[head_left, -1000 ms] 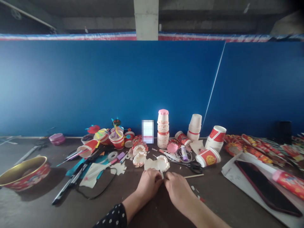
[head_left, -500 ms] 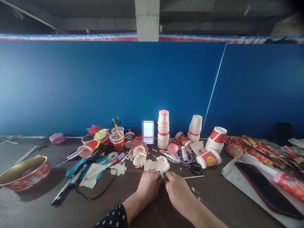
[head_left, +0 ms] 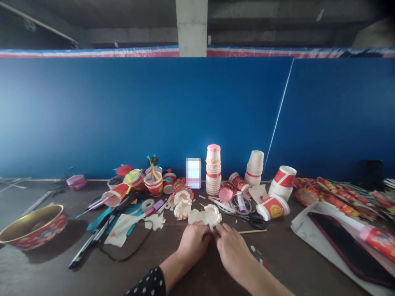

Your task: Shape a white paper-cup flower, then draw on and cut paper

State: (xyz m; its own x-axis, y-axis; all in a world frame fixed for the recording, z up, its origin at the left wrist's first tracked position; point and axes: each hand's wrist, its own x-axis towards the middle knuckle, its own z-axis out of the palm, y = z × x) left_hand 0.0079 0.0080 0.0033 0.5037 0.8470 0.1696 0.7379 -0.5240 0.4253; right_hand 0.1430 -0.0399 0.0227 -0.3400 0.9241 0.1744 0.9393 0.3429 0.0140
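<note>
My left hand (head_left: 194, 245) and my right hand (head_left: 231, 251) meet at the front of the dark table, with their fingertips together. Between them they pinch a small white paper strip (head_left: 211, 227). It runs up to a white paper disc with a crimped edge (head_left: 212, 214), and a flat piece of white paper (head_left: 195, 216) lies joined at its left. I cannot tell exactly where the fingers grip, because they hide the lower edge. Two similar crimped paper rounds (head_left: 182, 210) sit just behind, to the left.
A tall stack of paper cups (head_left: 213, 169) stands behind my hands. Scissors (head_left: 256, 221), a glue stick (head_left: 241, 202), pens (head_left: 89, 242) and a tape roll (head_left: 147, 204) lie around. A gold-rimmed red bowl (head_left: 33, 227) is far left. A black tablet (head_left: 348, 248) lies right.
My hands stay together on the paper with little visible movement. The whole view has shifted slightly, with the table sitting a little lower and to the right in the picture.
</note>
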